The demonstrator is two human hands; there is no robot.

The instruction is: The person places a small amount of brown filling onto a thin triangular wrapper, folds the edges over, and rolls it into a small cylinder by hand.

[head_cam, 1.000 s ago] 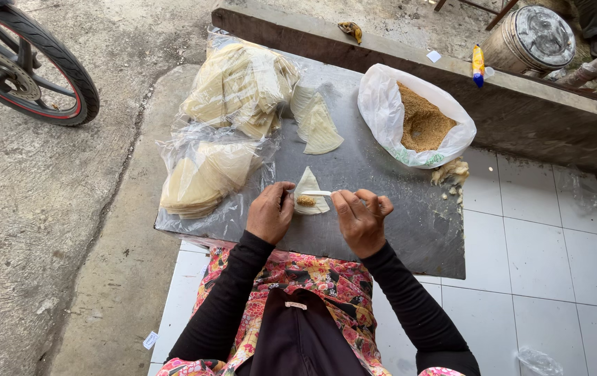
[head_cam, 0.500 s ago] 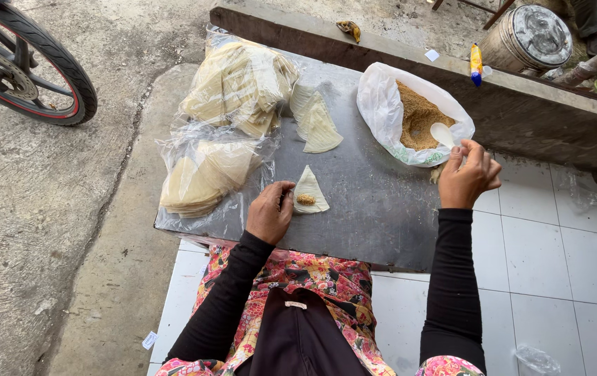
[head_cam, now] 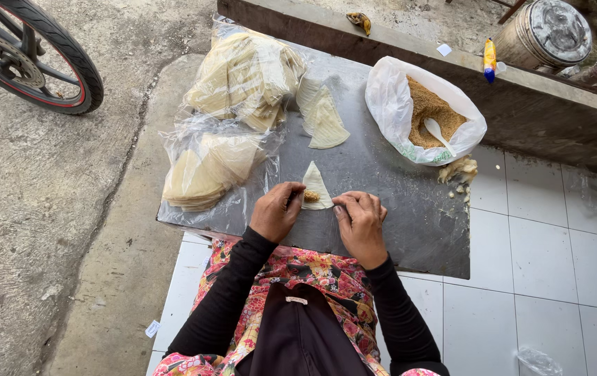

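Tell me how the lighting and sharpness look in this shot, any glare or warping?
Head view: soft, even daylight, faint shadows; sharp throughout, both hands included; mild sheen on the plastic bags and metal sheet; wide-angle bending at edges, seen in the wheel.

The wheel (head_cam: 34, 59) is cut off by the top and left edges, and the metal can (head_cam: 546, 35) by the top edge. The left hand (head_cam: 275, 211) covers the wrapper's (head_cam: 316, 186) near corner, the fingertips hidden under the knuckles. The spoon's (head_cam: 440, 134) bowl is sunk in the filling (head_cam: 431, 111).
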